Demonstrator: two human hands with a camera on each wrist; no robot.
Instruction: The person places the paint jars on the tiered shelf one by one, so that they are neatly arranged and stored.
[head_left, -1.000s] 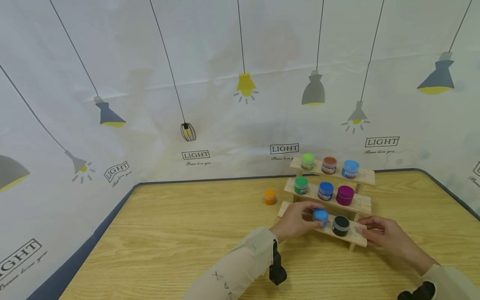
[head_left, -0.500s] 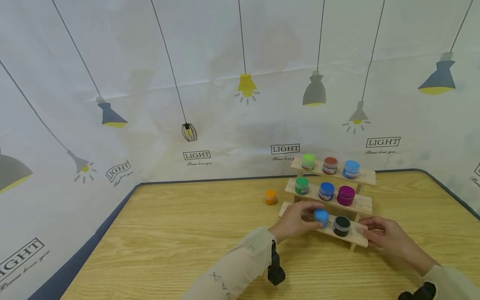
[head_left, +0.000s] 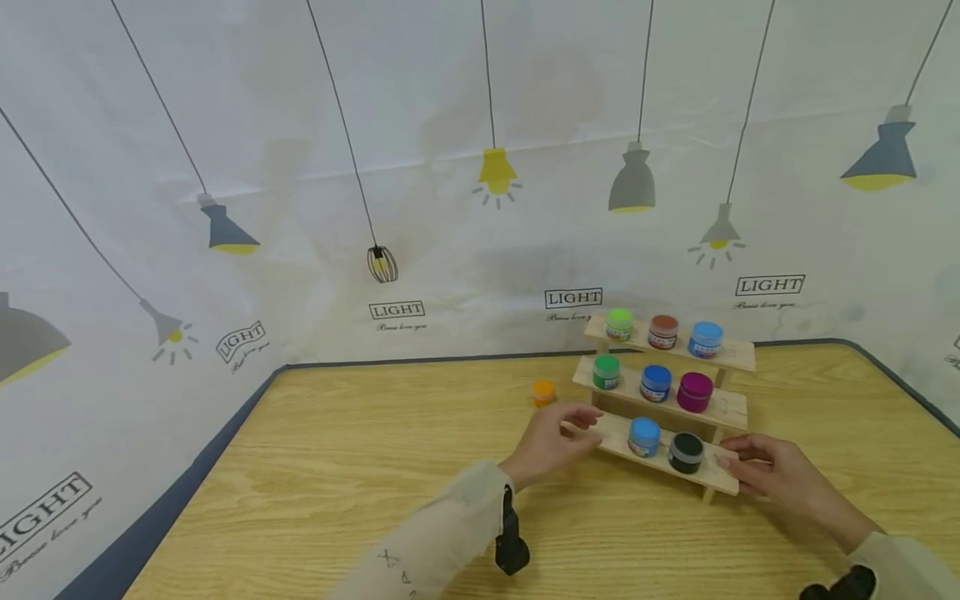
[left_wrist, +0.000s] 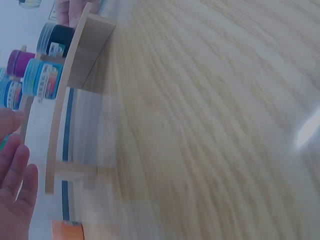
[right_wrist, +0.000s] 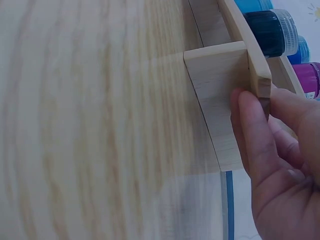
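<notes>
A three-tier wooden rack (head_left: 613,432) carries small paint jars. On its bottom shelf a light-blue jar (head_left: 644,438) stands beside a black-lidded jar (head_left: 686,453). My left hand (head_left: 546,443) holds nothing; its fingers are parted at the left end of that shelf, away from the light-blue jar. In the left wrist view, the fingers (left_wrist: 20,165) show beside the shelf board. My right hand (head_left: 783,477) pinches the right end of the bottom shelf; in the right wrist view its fingers (right_wrist: 257,132) lie against both sides of the board end.
A green jar (head_left: 606,372), a blue jar (head_left: 656,383) and a purple jar (head_left: 695,392) fill the middle shelf. Lime (head_left: 619,324), brown (head_left: 663,332) and light-blue jars (head_left: 705,340) stand on top. An orange jar (head_left: 544,392) sits on the wooden table (head_left: 360,467), left of the rack.
My left hand has let go of the light-blue jar and moved left along the bottom shelf. The jar stays on the shelf. The right hand keeps its hold on the rack.
</notes>
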